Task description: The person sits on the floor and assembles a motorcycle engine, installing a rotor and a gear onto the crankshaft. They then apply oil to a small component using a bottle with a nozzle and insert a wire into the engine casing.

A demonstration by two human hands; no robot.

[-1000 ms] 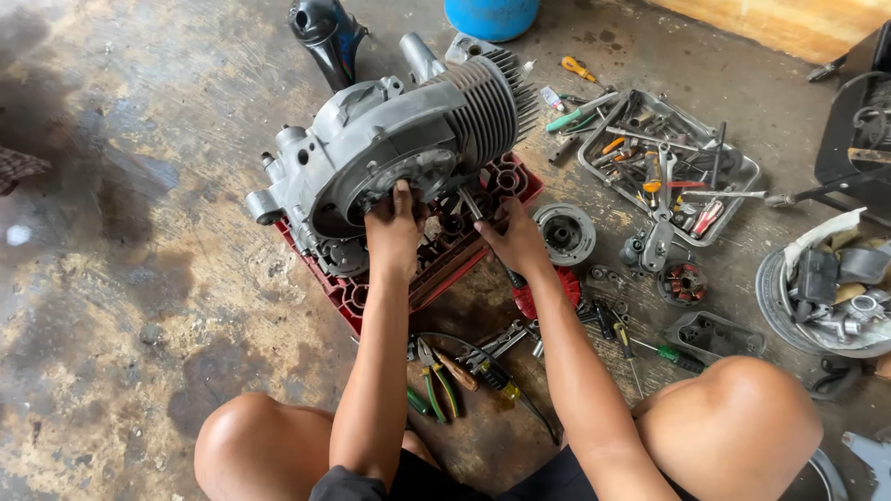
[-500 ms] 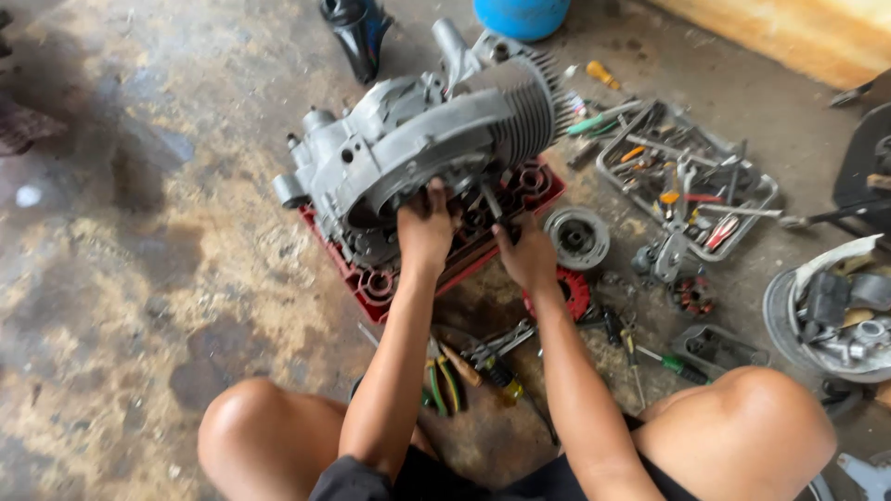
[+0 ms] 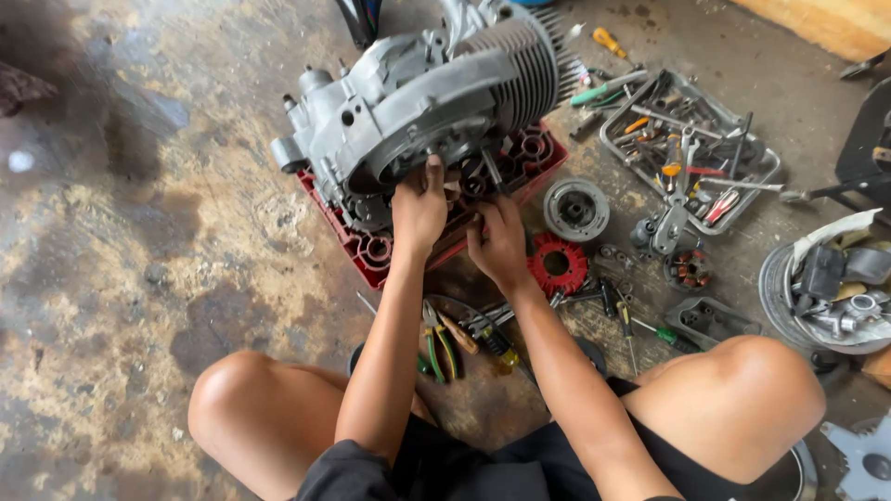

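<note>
Grey finned aluminium engine (image 3: 436,93) lies on a red plastic crate (image 3: 371,250), raised to working height. Left hand (image 3: 419,209) presses flat against its open side at 6 o'clock, steadying; right hand (image 3: 498,243), just beside, pinches something small, unclear what.

Both hands (image 3: 419,209) forward — fingers seemingly curled.

Stained concrete floor (image 3: 139,278): red crate (image 3: 371,250), tool tray (image 3: 617,148).
</note>
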